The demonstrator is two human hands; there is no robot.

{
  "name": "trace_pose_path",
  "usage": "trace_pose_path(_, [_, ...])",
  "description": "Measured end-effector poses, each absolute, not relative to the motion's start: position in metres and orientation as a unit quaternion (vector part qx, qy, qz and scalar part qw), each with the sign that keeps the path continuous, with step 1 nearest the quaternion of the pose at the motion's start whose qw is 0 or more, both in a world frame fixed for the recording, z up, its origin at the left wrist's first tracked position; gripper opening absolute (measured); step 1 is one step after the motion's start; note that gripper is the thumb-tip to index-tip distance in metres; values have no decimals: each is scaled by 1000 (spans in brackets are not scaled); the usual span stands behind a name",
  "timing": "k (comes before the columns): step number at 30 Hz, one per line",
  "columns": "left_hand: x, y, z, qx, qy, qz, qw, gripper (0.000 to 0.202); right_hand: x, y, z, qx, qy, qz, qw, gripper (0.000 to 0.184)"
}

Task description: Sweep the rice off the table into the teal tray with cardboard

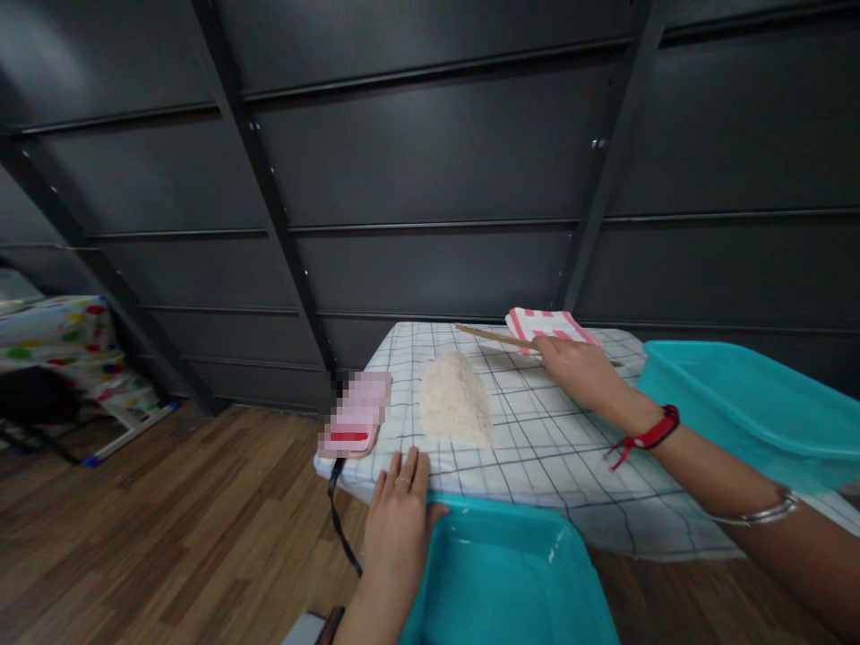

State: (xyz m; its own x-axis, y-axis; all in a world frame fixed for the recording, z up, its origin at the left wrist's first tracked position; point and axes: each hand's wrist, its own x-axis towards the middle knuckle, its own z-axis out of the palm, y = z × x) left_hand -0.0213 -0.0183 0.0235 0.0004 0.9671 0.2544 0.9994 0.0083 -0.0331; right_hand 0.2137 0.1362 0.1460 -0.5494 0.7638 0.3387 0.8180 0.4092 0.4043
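Note:
My right hand (578, 367) is closed around a thin wooden stick (494, 336), held low over the back of the cloth-covered table. The stick's tip points left, above and behind a heap of pale grains (457, 399) that looks like rice. Flat on the table's front edge lies my left hand (398, 511), fingers stretched out, with its thumb at the rim of a teal plastic tub (511, 506). This tub sits below the near edge of the table and its lower part is out of frame. A white and pink cloth (544, 324) lies behind my right hand.
Another teal tub (759, 394) stands at the table's right end. A pink, blurred phone-like object (356, 412) with a black strap (336, 511) rests on the left edge of the checked tablecloth (537, 461). Dark panels (430, 170) rise directly behind the table.

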Motion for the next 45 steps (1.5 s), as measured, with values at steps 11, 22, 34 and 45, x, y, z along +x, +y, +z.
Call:
trace_pose_path(11, [-23, -22, 3, -677, -698, -113, 204, 47, 163, 169, 143, -76, -940, -243, 228, 33])
trace_pose_path(22, [-21, -22, 3, -671, -714, -109, 171, 48, 135, 218, 148, -88, -950, -190, 233, 41])
trace_pose_path(34, [-16, -24, 10, -671, -715, -82, 181, 46, 113, 231, 138, -131, -975, -119, 132, 48])
trace_pose_path(45, [-10, -23, 14, -648, -728, -85, 208, 44, 135, 254, 147, -148, -960, -90, 220, 43])
